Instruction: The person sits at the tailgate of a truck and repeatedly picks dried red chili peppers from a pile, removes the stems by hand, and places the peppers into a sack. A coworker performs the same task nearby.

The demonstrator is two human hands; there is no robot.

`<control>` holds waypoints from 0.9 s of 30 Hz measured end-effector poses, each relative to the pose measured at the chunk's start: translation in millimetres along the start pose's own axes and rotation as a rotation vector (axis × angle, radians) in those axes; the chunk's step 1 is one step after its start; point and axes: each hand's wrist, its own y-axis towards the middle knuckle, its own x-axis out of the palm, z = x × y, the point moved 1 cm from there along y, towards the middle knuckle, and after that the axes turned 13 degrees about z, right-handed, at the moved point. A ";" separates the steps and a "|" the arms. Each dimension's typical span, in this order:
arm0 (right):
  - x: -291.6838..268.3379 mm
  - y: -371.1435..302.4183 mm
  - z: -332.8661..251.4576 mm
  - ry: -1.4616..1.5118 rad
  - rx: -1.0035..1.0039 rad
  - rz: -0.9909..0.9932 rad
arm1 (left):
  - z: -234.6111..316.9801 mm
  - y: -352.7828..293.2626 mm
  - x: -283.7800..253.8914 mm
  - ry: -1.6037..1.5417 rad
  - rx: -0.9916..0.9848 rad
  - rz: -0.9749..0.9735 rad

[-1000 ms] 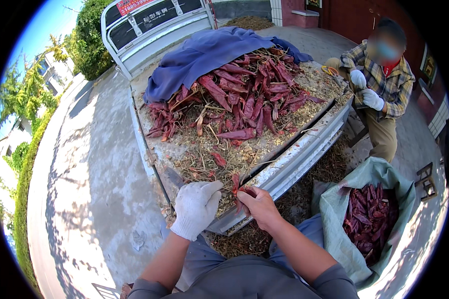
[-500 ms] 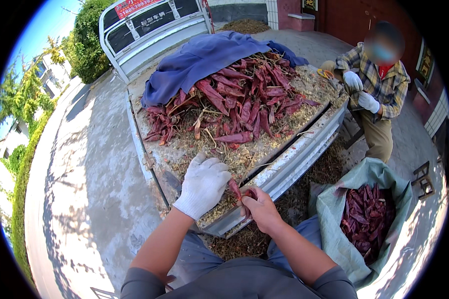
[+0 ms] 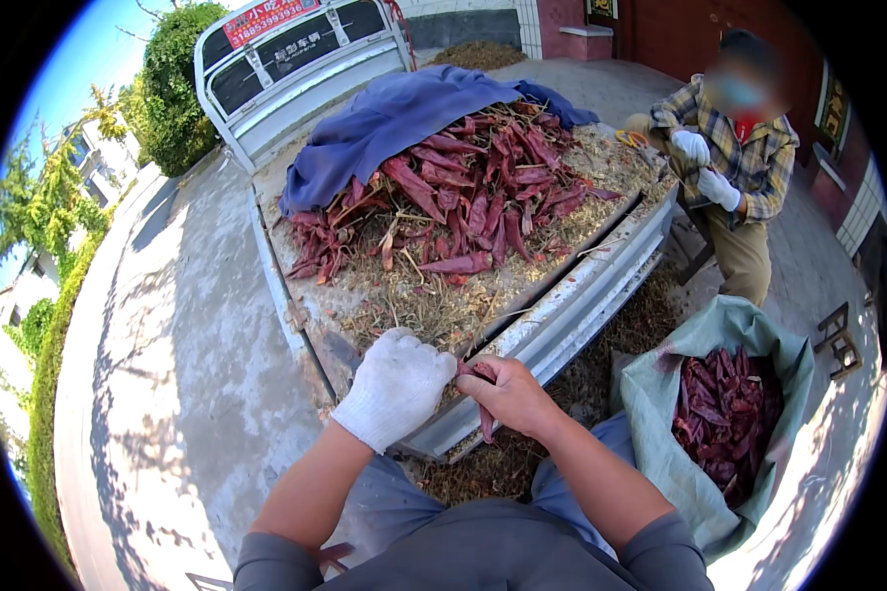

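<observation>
My left hand (image 3: pixel 396 387), in a white knitted glove, is closed with its fingertips at one end of a dried red chili pepper (image 3: pixel 487 424). My bare right hand (image 3: pixel 511 396) grips the same pepper between thumb and fingers, and part of it hangs below them. The grip of the left fingers is partly hidden by the glove. Both hands are over the rear edge of a truck bed (image 3: pixel 552 320). Beyond them lies a large heap of dried red chilies (image 3: pixel 463 197), partly covered by a blue cloth (image 3: pixel 384 123).
An open pale green woven sack (image 3: pixel 650 419) with dried chilies stands at my right. Across the bed's right corner sits a person (image 3: pixel 749 148) in a plaid shirt and white gloves. Orange-handled scissors (image 3: pixel 631 139) lie near that person. Stems and chaff (image 3: pixel 414 305) litter the bed.
My hands have drawn together around the pepper, hiding more of its middle. The left hand's fingers are more curled. The view has shifted slightly.
</observation>
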 end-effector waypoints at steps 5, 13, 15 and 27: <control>-6.6 -6.8 -18.9 -0.251 -0.017 -0.153 | 2.3 -13.7 -0.8 -0.196 0.006 0.022; -7.5 -31.0 21.4 0.300 0.115 -0.416 | 10.3 -56.7 6.3 -1.342 -0.784 -0.418; -3.8 -32.1 35.8 0.565 0.125 -0.390 | 20.9 -72.4 19.9 -1.503 -0.872 -0.394; 32.5 -67.8 67.4 0.358 0.178 0.142 | 78.7 -66.5 65.5 -1.754 -1.351 0.522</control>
